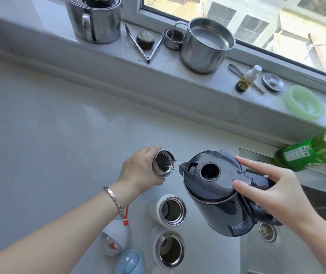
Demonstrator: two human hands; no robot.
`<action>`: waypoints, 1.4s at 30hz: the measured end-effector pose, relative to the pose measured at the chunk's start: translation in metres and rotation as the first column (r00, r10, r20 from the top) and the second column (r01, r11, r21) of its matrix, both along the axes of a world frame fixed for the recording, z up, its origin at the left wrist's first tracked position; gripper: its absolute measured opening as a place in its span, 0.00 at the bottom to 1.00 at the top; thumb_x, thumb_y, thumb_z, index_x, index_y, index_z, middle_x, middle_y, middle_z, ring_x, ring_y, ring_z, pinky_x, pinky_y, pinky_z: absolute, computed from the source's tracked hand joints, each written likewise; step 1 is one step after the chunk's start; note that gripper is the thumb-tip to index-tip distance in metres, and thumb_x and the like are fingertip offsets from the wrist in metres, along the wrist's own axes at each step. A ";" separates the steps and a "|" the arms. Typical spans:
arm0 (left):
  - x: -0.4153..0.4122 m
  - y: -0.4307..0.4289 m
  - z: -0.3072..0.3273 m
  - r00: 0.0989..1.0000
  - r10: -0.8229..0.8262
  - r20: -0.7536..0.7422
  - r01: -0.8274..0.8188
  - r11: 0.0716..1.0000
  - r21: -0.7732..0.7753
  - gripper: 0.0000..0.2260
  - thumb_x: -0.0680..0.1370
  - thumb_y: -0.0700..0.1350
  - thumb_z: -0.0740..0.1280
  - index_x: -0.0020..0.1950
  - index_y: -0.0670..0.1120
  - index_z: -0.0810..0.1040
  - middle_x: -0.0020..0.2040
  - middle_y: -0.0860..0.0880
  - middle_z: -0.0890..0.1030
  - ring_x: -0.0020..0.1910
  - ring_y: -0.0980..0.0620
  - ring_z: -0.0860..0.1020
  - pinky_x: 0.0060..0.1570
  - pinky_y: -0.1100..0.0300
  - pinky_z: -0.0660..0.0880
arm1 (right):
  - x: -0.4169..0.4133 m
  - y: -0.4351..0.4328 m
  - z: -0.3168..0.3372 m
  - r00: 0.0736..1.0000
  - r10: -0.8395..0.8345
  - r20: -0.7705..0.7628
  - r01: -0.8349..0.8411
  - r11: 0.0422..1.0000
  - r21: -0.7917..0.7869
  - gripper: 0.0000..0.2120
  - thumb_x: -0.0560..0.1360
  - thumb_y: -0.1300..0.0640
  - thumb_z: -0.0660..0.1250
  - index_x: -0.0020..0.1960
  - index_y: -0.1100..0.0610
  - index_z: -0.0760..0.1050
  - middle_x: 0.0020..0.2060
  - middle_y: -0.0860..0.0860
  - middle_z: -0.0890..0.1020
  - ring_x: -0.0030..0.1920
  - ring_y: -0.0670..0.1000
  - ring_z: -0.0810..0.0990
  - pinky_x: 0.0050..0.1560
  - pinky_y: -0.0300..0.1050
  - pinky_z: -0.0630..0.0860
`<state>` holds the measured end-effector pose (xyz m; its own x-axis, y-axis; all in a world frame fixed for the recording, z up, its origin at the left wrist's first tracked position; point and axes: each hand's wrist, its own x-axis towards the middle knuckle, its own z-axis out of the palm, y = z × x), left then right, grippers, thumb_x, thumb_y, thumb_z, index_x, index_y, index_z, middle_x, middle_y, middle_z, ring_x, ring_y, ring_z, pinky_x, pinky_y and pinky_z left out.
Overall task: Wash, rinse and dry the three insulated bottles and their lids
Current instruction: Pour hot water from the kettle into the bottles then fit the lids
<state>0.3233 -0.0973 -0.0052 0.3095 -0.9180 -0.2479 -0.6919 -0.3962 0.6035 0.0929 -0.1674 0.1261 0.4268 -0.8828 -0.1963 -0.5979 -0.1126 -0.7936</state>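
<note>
In the middle of the frame the left hand (pixel 138 171) is curled around an open bottle (pixel 163 164), the right hand (pixel 276 196) grips the handle of a tilted dark kettle (pixel 211 186) pouring water into it, and two more open bottles (pixel 173 211) stand below, beside two lids (pixel 114 239).

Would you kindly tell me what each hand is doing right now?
Left hand: grips the open bottle.
Right hand: holds the kettle by its handle, pouring.
</note>
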 end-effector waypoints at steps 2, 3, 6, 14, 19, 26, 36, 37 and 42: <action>0.000 0.000 -0.001 1.000 0.000 0.001 0.000 1.000 0.006 0.34 0.65 0.51 0.74 0.68 0.55 0.66 0.60 0.55 0.74 0.60 0.51 0.72 0.53 0.58 0.69 | -0.001 0.000 0.000 1.000 -0.008 -0.002 0.008 1.000 -0.001 0.24 0.63 0.65 0.76 0.51 0.43 0.78 0.37 0.33 0.82 0.42 0.35 0.81 0.42 0.27 0.75; 0.000 0.000 -0.001 1.000 0.000 0.004 0.000 1.000 0.007 0.34 0.64 0.52 0.74 0.68 0.56 0.66 0.59 0.55 0.74 0.60 0.51 0.72 0.53 0.57 0.70 | -0.002 0.000 0.000 1.000 -0.013 -0.001 0.013 1.000 0.002 0.24 0.62 0.65 0.76 0.51 0.43 0.78 0.37 0.33 0.83 0.42 0.36 0.82 0.43 0.28 0.76; -0.001 -0.001 -0.001 1.000 0.002 0.005 -0.002 1.000 0.009 0.33 0.64 0.52 0.74 0.67 0.56 0.67 0.59 0.55 0.74 0.59 0.50 0.72 0.53 0.57 0.69 | -0.002 0.001 0.000 1.000 -0.017 -0.002 0.017 1.000 -0.002 0.24 0.62 0.65 0.76 0.51 0.43 0.78 0.37 0.33 0.83 0.41 0.36 0.82 0.43 0.28 0.76; -0.001 -0.003 0.000 1.000 -0.003 0.001 0.003 1.000 0.016 0.33 0.65 0.52 0.75 0.68 0.56 0.66 0.59 0.55 0.74 0.60 0.51 0.72 0.54 0.57 0.69 | 0.000 0.002 0.001 1.000 -0.017 -0.002 0.017 1.000 0.010 0.24 0.63 0.66 0.76 0.50 0.42 0.77 0.35 0.35 0.83 0.38 0.36 0.82 0.39 0.27 0.75; -0.001 -0.002 0.000 1.000 -0.003 -0.001 0.003 1.000 0.012 0.33 0.65 0.53 0.74 0.67 0.56 0.66 0.59 0.55 0.74 0.59 0.51 0.72 0.53 0.58 0.68 | 0.002 0.002 0.002 1.000 -0.020 -0.024 0.021 1.000 0.021 0.24 0.63 0.64 0.76 0.50 0.41 0.77 0.36 0.38 0.84 0.40 0.40 0.83 0.45 0.36 0.78; -0.001 -0.003 0.000 1.000 -0.004 0.001 0.004 1.000 0.014 0.33 0.65 0.53 0.75 0.68 0.56 0.66 0.59 0.55 0.73 0.60 0.51 0.72 0.53 0.58 0.68 | 0.003 0.003 0.002 0.998 -0.018 -0.066 0.020 0.999 0.032 0.23 0.62 0.60 0.77 0.52 0.41 0.78 0.38 0.39 0.84 0.42 0.41 0.83 0.50 0.45 0.77; -0.002 -0.003 0.000 1.000 -0.005 0.007 0.004 1.000 0.014 0.34 0.65 0.53 0.75 0.68 0.56 0.66 0.59 0.54 0.74 0.59 0.50 0.72 0.53 0.57 0.68 | 0.003 0.002 0.003 0.993 -0.003 -0.115 0.007 0.999 0.032 0.22 0.61 0.55 0.77 0.50 0.37 0.78 0.40 0.38 0.84 0.44 0.41 0.83 0.51 0.49 0.77; -0.002 -0.003 0.000 1.000 -0.005 0.007 0.005 1.000 0.017 0.34 0.65 0.53 0.75 0.68 0.56 0.66 0.59 0.54 0.73 0.60 0.50 0.72 0.53 0.57 0.68 | 0.004 0.001 0.003 0.993 0.003 -0.118 0.001 1.000 0.031 0.21 0.62 0.55 0.78 0.49 0.36 0.78 0.40 0.38 0.84 0.44 0.41 0.83 0.51 0.49 0.77; -0.002 -0.005 0.000 1.000 -0.017 0.018 0.016 0.999 0.028 0.34 0.64 0.53 0.75 0.68 0.56 0.65 0.59 0.54 0.73 0.60 0.50 0.72 0.53 0.58 0.68 | 0.004 0.001 0.006 0.992 0.018 -0.126 -0.014 1.000 0.028 0.22 0.62 0.54 0.78 0.48 0.32 0.78 0.41 0.37 0.84 0.45 0.39 0.82 0.52 0.49 0.76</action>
<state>0.3213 -0.1019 -0.0048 0.2991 -0.9159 -0.2677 -0.7089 -0.4011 0.5801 0.0973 -0.1669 0.1323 0.4109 -0.8697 -0.2736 -0.6921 -0.1022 -0.7146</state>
